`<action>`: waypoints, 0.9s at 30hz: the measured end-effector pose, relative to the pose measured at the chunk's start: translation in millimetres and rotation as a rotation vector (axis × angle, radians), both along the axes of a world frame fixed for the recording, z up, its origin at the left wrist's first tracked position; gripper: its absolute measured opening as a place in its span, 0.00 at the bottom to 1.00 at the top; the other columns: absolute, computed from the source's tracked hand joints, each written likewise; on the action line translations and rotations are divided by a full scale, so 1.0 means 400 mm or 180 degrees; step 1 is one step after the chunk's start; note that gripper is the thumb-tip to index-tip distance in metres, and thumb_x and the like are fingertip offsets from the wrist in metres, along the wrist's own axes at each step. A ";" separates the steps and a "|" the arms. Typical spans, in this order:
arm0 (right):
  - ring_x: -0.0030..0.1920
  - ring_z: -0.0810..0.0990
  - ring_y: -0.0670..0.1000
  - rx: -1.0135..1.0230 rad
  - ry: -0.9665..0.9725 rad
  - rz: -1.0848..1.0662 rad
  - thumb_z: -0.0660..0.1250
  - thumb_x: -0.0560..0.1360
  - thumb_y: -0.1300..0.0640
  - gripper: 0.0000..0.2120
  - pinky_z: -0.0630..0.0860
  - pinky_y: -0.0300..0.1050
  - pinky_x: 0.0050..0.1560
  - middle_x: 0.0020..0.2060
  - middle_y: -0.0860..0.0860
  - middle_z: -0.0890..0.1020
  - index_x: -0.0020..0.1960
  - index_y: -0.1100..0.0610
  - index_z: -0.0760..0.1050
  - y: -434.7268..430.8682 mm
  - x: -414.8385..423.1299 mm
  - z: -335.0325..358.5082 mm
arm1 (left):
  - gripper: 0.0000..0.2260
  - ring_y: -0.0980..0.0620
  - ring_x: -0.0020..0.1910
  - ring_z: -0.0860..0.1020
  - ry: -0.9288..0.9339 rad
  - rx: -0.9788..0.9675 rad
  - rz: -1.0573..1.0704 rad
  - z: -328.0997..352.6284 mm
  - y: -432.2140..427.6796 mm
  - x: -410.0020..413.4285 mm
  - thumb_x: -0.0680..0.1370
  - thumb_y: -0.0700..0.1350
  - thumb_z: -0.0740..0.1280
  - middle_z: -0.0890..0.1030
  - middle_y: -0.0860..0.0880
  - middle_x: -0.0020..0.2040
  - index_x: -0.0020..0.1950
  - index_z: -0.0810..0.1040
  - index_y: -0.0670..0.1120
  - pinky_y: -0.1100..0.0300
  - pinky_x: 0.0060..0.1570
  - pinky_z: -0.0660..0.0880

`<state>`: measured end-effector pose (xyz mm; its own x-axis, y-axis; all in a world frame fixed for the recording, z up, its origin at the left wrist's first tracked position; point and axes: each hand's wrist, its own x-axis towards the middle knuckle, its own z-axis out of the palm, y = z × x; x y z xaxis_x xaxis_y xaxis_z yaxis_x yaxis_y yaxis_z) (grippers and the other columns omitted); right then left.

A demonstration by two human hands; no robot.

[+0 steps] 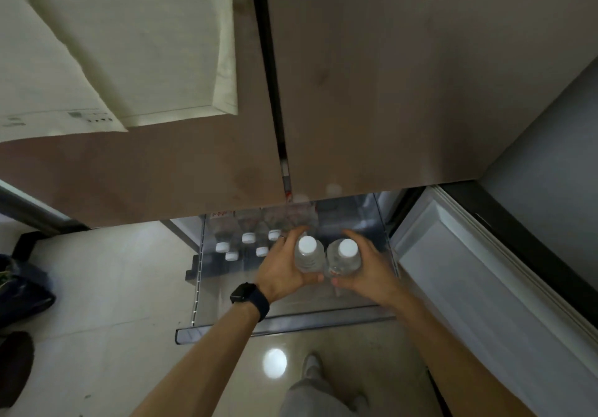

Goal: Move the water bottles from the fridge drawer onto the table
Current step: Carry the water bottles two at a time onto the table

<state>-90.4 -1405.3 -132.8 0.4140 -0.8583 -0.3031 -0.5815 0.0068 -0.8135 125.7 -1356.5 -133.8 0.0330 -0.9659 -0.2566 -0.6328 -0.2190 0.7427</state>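
L hand (284, 271), black watch (249, 300) on wrist, curled round clear white-capped bottle (309, 253). R hand (369, 274) curled round second bottle (344, 254); both upright, side by side over open fridge drawer (275, 326). Further back, five more bottles (248, 237) in drawer; red label (223, 214) print too blurred to read.

Dim overall, muddy brown-grey cast. Brightest pt: round glare spot on the glossy floor (275, 362), near centre, reflecting a light above. Tiles at left softly lit, no hard shadows. Fridge doors (404, 76) at far side dark & smeared w/ motion blur. Drawer (291, 323) interior shadowed, far contents murky. White caps of the two near bottles (307, 256) slightly blown out. Left hand (281, 275) soft along its left edge. Wide-angle bend at left & right edges.
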 end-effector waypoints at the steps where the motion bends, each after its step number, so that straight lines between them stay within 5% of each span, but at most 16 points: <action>1: 0.63 0.73 0.42 0.0035 -0.0074 -0.0094 0.84 0.60 0.51 0.44 0.73 0.43 0.62 0.65 0.42 0.73 0.67 0.37 0.63 0.001 0.012 -0.010 | 0.41 0.53 0.64 0.74 0.0083 0.0049 -0.0023 -0.004 -0.008 -0.005 0.63 0.59 0.81 0.74 0.55 0.67 0.71 0.65 0.58 0.49 0.63 0.75; 7: 0.51 0.78 0.34 -0.0105 0.0039 -0.0273 0.82 0.61 0.50 0.32 0.72 0.28 0.43 0.50 0.37 0.80 0.60 0.43 0.70 0.002 0.028 -0.014 | 0.30 0.54 0.53 0.81 0.0112 0.0142 -0.0046 -0.015 -0.026 0.003 0.65 0.51 0.80 0.82 0.56 0.54 0.62 0.70 0.55 0.48 0.53 0.80; 14: 0.48 0.79 0.34 -0.0140 -0.0214 -0.0734 0.83 0.62 0.55 0.31 0.72 0.27 0.42 0.49 0.38 0.80 0.60 0.45 0.72 0.062 -0.016 0.059 | 0.27 0.56 0.51 0.80 0.0130 -0.0206 0.0253 0.047 0.011 -0.003 0.65 0.52 0.82 0.82 0.57 0.52 0.59 0.73 0.54 0.55 0.52 0.79; 16: 0.49 0.79 0.38 -0.0196 -0.0315 -0.0796 0.83 0.61 0.54 0.32 0.75 0.34 0.47 0.50 0.38 0.81 0.60 0.44 0.72 0.086 -0.035 0.107 | 0.28 0.57 0.51 0.80 0.0160 -0.0382 0.0356 0.087 0.037 0.001 0.64 0.55 0.82 0.82 0.58 0.52 0.58 0.73 0.55 0.55 0.52 0.80; 19: 0.51 0.79 0.39 -0.0392 -0.0471 -0.0657 0.83 0.62 0.52 0.33 0.77 0.39 0.50 0.51 0.39 0.81 0.62 0.43 0.72 0.122 -0.056 0.193 | 0.27 0.60 0.52 0.80 0.0158 -0.0668 0.0546 0.165 0.096 0.002 0.65 0.56 0.81 0.82 0.58 0.52 0.58 0.73 0.56 0.55 0.52 0.80; 24: 0.50 0.80 0.36 -0.0750 -0.0742 -0.0214 0.82 0.62 0.47 0.33 0.77 0.38 0.50 0.50 0.35 0.82 0.62 0.39 0.71 0.210 -0.063 0.319 | 0.26 0.69 0.50 0.78 0.0056 -0.1073 0.1062 0.289 0.248 -0.008 0.65 0.54 0.82 0.81 0.63 0.50 0.58 0.74 0.57 0.73 0.48 0.74; 27: 0.48 0.78 0.32 -0.0852 -0.0822 0.0147 0.82 0.63 0.49 0.30 0.75 0.32 0.44 0.48 0.32 0.81 0.59 0.37 0.70 0.287 -0.056 0.372 | 0.29 0.63 0.51 0.78 -0.0065 -0.1242 0.1465 0.338 0.377 -0.015 0.65 0.57 0.82 0.80 0.63 0.52 0.61 0.74 0.56 0.67 0.52 0.76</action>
<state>-112.6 -1290.4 15.8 0.4878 -0.8716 0.0490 -0.3516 -0.2475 -0.9028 119.6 -1205.7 1.4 0.4712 -0.8740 0.1190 -0.5528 -0.1875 0.8120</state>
